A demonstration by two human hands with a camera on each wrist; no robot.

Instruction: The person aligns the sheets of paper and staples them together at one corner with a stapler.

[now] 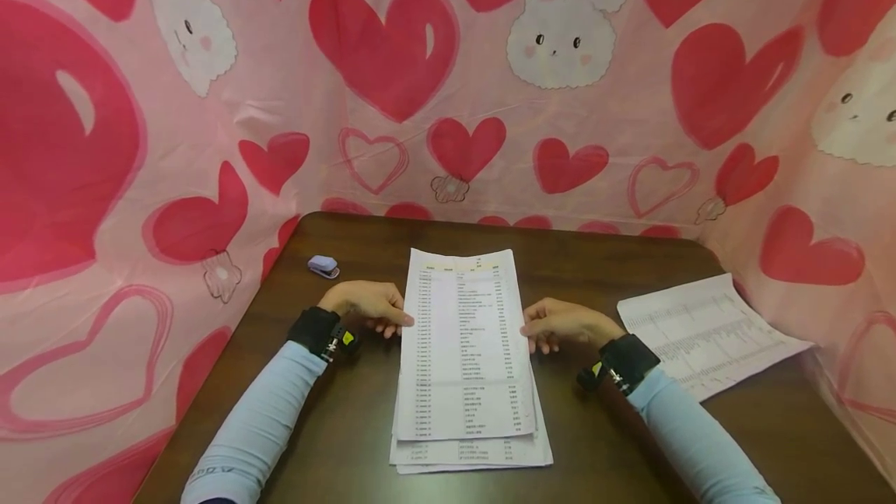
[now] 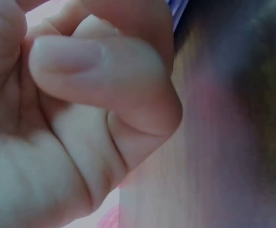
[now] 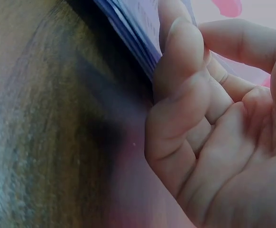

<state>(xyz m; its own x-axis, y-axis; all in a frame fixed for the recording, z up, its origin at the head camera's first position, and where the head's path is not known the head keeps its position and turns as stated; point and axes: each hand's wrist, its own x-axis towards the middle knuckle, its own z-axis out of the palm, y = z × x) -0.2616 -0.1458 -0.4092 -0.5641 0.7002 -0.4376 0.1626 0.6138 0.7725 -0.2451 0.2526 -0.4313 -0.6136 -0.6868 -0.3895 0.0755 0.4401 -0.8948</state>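
A stack of printed sheets (image 1: 465, 348) lies in the middle of the brown table, its lower layers showing past the top sheet's near edge. My left hand (image 1: 371, 306) pinches the stack's left edge between thumb and fingers. On the opposite side, my right hand (image 1: 570, 323) pinches the right edge. In the right wrist view, several layered paper edges (image 3: 128, 35) run up to the curled fingers (image 3: 180, 109). The left wrist view shows bent fingers (image 2: 105, 71) and only a sliver of paper (image 2: 177, 13) at the top.
A small lilac stapler (image 1: 323, 265) sits at the back left of the table (image 1: 336, 426). Other printed sheets (image 1: 707, 333) lie at an angle on the right, beyond my right wrist. A pink cloth (image 1: 392, 169) with hearts and rabbits surrounds the table.
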